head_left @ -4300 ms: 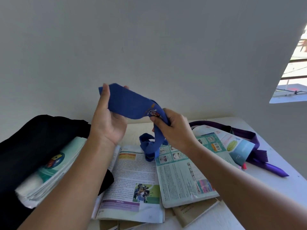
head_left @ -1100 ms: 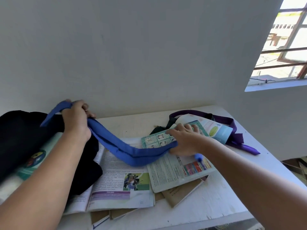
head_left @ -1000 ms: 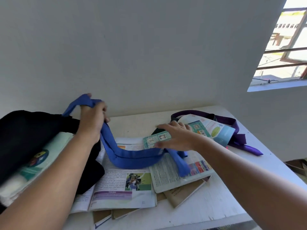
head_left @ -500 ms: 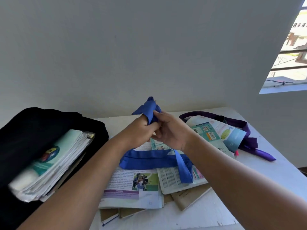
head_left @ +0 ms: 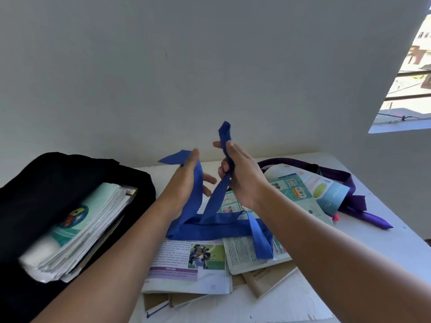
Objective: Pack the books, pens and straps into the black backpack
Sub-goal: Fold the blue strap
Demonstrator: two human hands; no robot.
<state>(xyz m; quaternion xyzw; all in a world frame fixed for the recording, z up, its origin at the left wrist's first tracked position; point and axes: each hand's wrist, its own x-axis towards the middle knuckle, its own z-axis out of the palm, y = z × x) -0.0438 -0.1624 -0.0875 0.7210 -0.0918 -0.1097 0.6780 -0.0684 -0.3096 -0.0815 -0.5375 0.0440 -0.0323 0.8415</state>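
Observation:
Both hands hold a long blue strap [head_left: 210, 227] above the table. My left hand [head_left: 186, 183] pinches one flat end of it between thumb and fingers. My right hand [head_left: 240, 173] is closed round a folded part that sticks up above the fist. The rest of the strap lies in loops on the loose books [head_left: 193, 259]. The black backpack [head_left: 42, 183] lies open at the left with a stack of books [head_left: 77, 229] inside. A purple strap [head_left: 349, 201] lies at the right, partly under a light blue booklet [head_left: 326, 192]. A pink pen tip [head_left: 335, 217] peeks out beside it.
The white table [head_left: 384, 248] stands against a plain wall. Brown notebooks [head_left: 268, 280] lie under the open books near the front edge. A barred window [head_left: 405, 89] is at the upper right.
My hands have parted a little: the left now holds one strap end out flat, the right has lifted its folded part higher. The strap's loops stay on the books.

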